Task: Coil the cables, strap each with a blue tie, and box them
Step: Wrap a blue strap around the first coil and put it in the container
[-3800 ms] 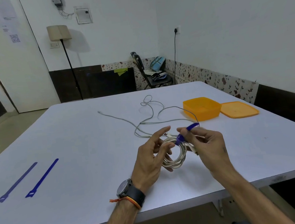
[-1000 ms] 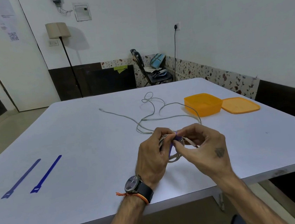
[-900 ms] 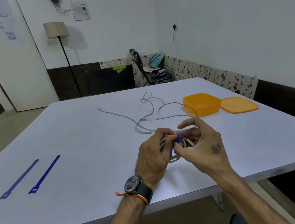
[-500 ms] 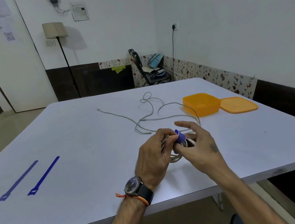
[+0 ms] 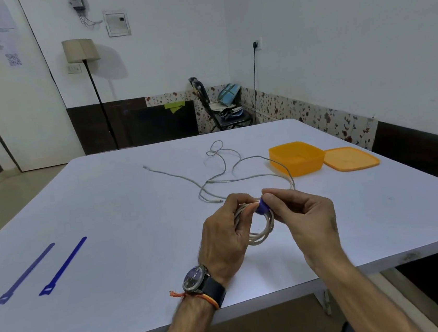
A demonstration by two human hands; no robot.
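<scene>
Left hand [image 5: 224,236] clamped on the coiled cable [image 5: 260,229] above the table [image 5: 127,231], right hand [image 5: 304,214] pinching the blue tie [image 5: 261,207] round it (orange box [image 5: 296,158] well apart), tie likely to spring loose if released unpressed.

From my seat, the two ties [image 5: 40,270] lie on the table [image 5: 125,217] at nine o'clock. The loose cables [image 5: 221,171] lie at twelve. The box [image 5: 296,158] sits at one, its lid [image 5: 350,158] just right of it.
</scene>
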